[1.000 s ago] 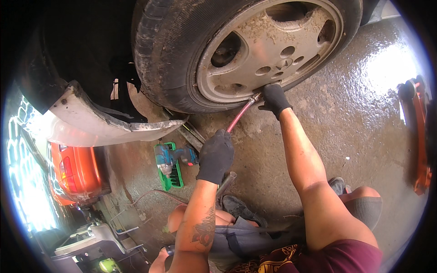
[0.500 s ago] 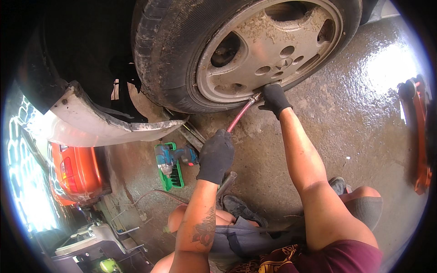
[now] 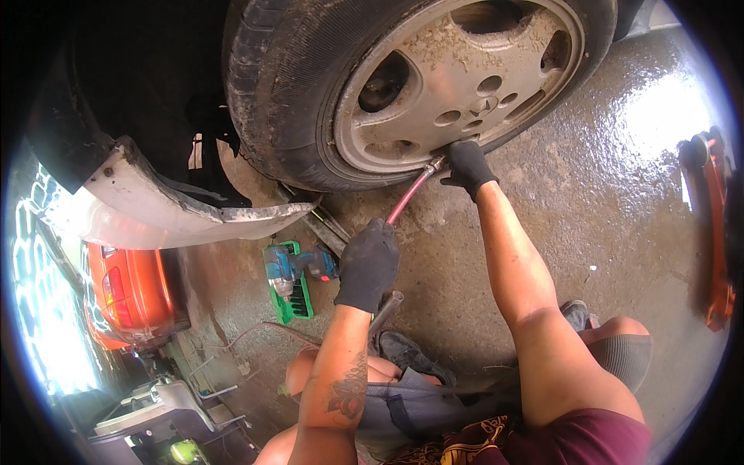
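A dirty silver alloy wheel point(image 3: 434, 108) with a black tyre point(image 3: 287, 101) stands in front of me. My left hand point(image 3: 369, 263), in a black glove, is closed around a reddish air hose point(image 3: 405, 203) below the tyre. The hose slants up to the right and ends in a metal fitting point(image 3: 435, 165) at the wheel's lower edge. My gloved right hand point(image 3: 470, 169) is closed around the far end of that fitting, against the rim near a lower opening. Its fingertips and the fitting's tip are hidden.
Left of my left hand, a teal cordless impact wrench point(image 3: 287, 267) lies across a green socket tray point(image 3: 293, 306). A grey metal bar point(image 3: 386, 311) is beside my left wrist. A white bumper point(image 3: 170, 213) juts out at left. An orange jack point(image 3: 717, 232) stands far right on wet concrete.
Almost nothing differs. Both hands keep their places on the hose and its fitting; the view has shifted very slightly.
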A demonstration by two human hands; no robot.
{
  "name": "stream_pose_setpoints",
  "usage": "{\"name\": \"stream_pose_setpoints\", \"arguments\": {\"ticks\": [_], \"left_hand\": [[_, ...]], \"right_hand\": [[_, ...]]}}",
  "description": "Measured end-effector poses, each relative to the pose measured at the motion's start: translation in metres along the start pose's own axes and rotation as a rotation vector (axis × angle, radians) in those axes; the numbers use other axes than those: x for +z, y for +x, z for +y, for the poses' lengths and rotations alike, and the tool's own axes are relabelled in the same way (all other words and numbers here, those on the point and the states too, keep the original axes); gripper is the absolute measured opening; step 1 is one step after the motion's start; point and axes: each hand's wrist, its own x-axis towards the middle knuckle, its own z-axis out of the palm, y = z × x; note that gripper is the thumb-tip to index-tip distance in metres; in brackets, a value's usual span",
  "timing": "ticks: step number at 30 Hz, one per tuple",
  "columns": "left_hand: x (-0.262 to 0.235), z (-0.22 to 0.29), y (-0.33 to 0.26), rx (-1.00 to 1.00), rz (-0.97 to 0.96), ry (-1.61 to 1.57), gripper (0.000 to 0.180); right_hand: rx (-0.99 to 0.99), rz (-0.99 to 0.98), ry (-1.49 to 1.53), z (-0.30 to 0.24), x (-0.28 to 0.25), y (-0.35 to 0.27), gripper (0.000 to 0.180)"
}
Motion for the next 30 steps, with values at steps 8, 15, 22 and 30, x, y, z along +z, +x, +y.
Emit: {"name": "stream_pose_setpoints", "arguments": {"ticks": [8,15,22,30], "left_hand": [[0.001,-0.001,0.000,0.004,0.022,-0.013,0.024],[-0.002,0.001,0.000,-0.032,-0.021,0.023,0.025],[-0.001,0.003,0.001,-0.017,-0.007,0.029,0.025],[0.003,-0.004,0.002,-0.007,-0.005,-0.028,0.024]], "right_hand": [[0.012,0.009,0.003,0.000,0.000,0.000,0.046],[0.011,0.006,-0.020,-0.006,-0.003,0.000,0.036],[0.005,0.012,-0.072,0.006,0.007,0.003,0.032],[-0.014,0.008,-0.063,0.003,0.006,0.003,0.033]]}}
